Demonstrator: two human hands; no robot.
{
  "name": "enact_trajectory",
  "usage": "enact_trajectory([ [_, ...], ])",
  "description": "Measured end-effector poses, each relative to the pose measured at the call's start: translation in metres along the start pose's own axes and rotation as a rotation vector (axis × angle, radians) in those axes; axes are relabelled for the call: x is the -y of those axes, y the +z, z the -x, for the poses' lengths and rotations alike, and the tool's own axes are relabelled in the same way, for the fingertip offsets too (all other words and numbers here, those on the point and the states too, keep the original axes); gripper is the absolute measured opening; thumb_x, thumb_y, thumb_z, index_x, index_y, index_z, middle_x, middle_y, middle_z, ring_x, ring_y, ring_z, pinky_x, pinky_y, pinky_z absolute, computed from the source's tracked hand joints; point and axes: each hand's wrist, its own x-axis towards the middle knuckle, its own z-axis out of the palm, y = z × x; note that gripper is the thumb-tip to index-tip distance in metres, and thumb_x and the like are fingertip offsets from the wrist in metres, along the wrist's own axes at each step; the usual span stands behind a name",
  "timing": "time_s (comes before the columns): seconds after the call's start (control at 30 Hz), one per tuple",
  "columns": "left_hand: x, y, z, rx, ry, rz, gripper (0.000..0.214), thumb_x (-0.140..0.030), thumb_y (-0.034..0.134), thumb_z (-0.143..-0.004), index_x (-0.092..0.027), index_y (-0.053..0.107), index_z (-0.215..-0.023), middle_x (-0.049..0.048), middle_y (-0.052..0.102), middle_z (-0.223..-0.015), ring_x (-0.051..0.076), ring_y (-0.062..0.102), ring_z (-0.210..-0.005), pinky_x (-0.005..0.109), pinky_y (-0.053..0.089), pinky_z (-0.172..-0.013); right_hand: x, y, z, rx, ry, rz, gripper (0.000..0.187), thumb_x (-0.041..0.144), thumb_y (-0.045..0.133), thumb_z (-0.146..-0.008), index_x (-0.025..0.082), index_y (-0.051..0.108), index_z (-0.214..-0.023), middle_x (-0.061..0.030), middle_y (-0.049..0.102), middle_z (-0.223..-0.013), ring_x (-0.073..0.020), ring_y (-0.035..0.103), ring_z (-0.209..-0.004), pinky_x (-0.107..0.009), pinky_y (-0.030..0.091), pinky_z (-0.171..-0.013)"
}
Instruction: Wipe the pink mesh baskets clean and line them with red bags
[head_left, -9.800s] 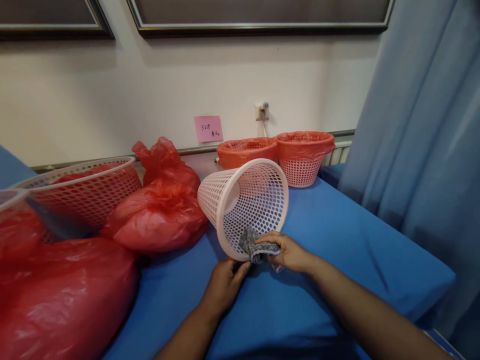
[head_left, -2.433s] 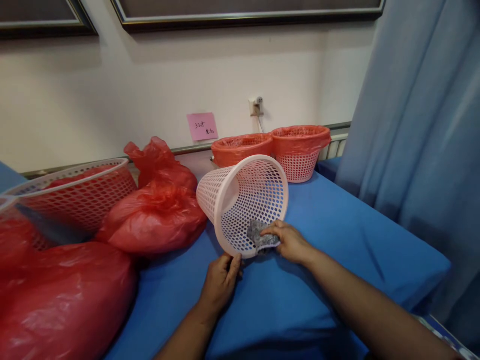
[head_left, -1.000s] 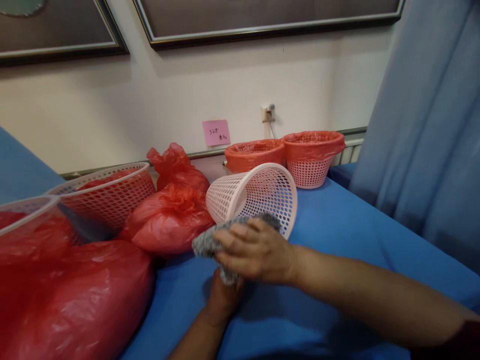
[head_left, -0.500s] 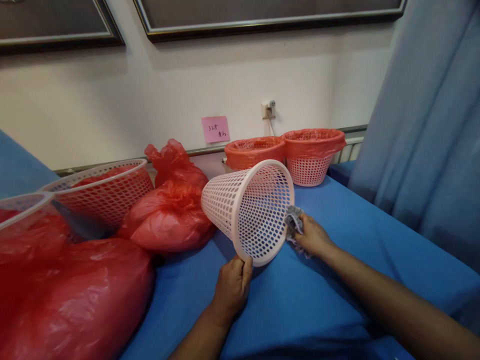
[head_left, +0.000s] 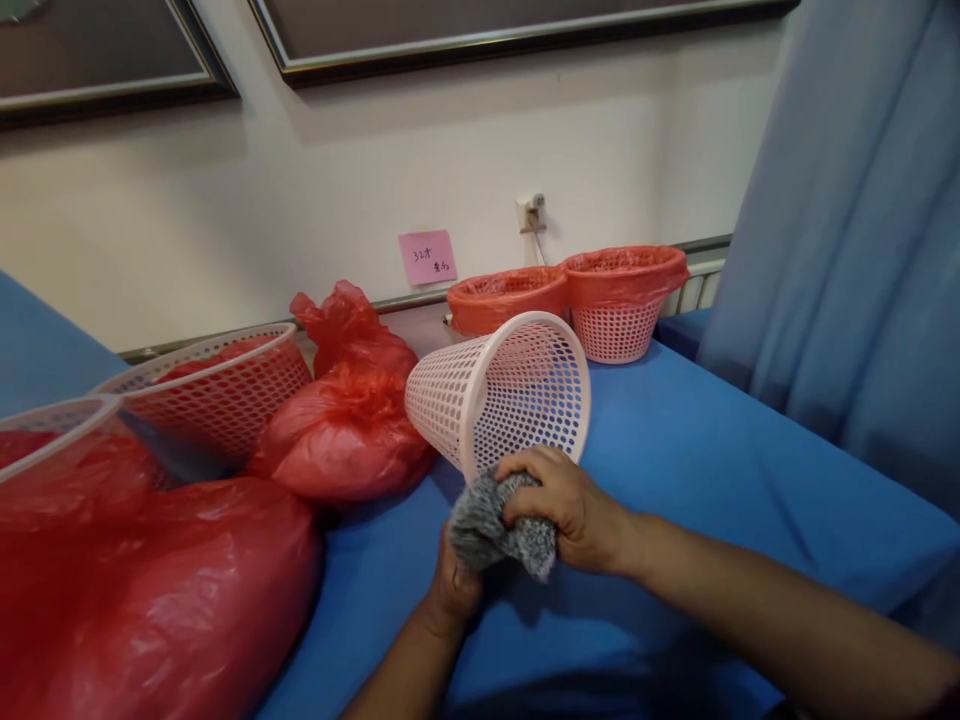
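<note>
A pale pink perforated plastic wastebasket (head_left: 450,390) lies tipped on its side, its round mouth facing me. My left hand (head_left: 455,585) is closed at the bottom of its rim; a grey cloth hides most of those fingers. My right hand (head_left: 562,505) is wrapped round the bunched, fuzzy grey cloth (head_left: 499,525). That cloth covers the lower front of the rim, directly over my left hand.
Red plastic bags (head_left: 165,590), full and bulging, sit at left beside mesh baskets (head_left: 217,395). Two red-lined baskets (head_left: 619,330) stand behind. Blue cloth (head_left: 720,450) covers the surface. A pink note (head_left: 427,257) and socket (head_left: 532,214) are on the wall; a curtain (head_left: 847,250) hangs right.
My right hand has carried the cloth from the rim's right side down and left to its bottom front. The wastebasket and my left hand have hardly moved.
</note>
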Motion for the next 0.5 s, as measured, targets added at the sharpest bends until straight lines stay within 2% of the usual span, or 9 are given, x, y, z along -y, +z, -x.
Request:
enact_trajectory([
  [0.1,-0.002,-0.002,-0.001,0.082,0.031,0.060,0.057,-0.052,0.031,-0.102,-0.019,0.069,-0.076,0.0065,0.070,-0.067,0.020,0.064,-0.060,0.033,0.057,-0.062,-0.025,0.005,0.026,0.210,0.108,0.079,0.016,0.017,0.070,-0.082,0.029,0.074,-0.092,-0.0006,0.068,-0.124,-0.0235,0.061,-0.111,-0.040,0.046,-0.096],
  [0.17,-0.005,0.001,-0.002,0.067,0.045,0.029,0.047,-0.046,0.041,-0.100,-0.017,0.069,-0.076,0.0054,0.070,-0.065,0.019,0.064,-0.059,0.030,0.055,-0.060,-0.045,0.003,0.043,0.258,0.234,0.180,0.022,0.011,0.068,-0.079,0.029,0.075,-0.090,-0.0003,0.069,-0.124,-0.0243,0.061,-0.113,-0.039,0.045,-0.097],
  [0.27,-0.009,0.007,-0.005,-0.010,0.087,-0.063,0.030,-0.040,0.060,-0.090,-0.015,0.071,-0.077,0.0054,0.073,-0.069,0.019,0.066,-0.061,0.029,0.054,-0.062,-0.081,-0.011,0.055,0.146,0.480,0.314,0.027,0.005,0.063,-0.077,0.026,0.076,-0.089,-0.0020,0.071,-0.118,-0.0233,0.061,-0.109,-0.037,0.044,-0.097],
  [0.4,-0.013,0.008,-0.008,-0.025,0.106,-0.058,0.027,-0.035,0.062,-0.090,-0.015,0.072,-0.075,0.0046,0.073,-0.067,0.018,0.066,-0.059,0.027,0.052,-0.059,-0.127,-0.029,0.055,-0.078,0.701,0.391,0.035,0.003,0.055,-0.079,0.022,0.075,-0.100,-0.0068,0.068,-0.118,-0.0232,0.060,-0.108,-0.036,0.044,-0.100],
  [0.5,-0.015,0.004,-0.005,-0.015,0.087,-0.024,0.026,-0.035,0.062,-0.091,-0.015,0.074,-0.080,0.0047,0.073,-0.068,0.019,0.067,-0.061,0.028,0.053,-0.062,-0.148,-0.033,0.057,-0.238,0.843,0.398,0.044,0.003,0.053,-0.077,0.020,0.071,-0.114,-0.0096,0.065,-0.124,-0.0234,0.060,-0.114,-0.035,0.045,-0.103],
])
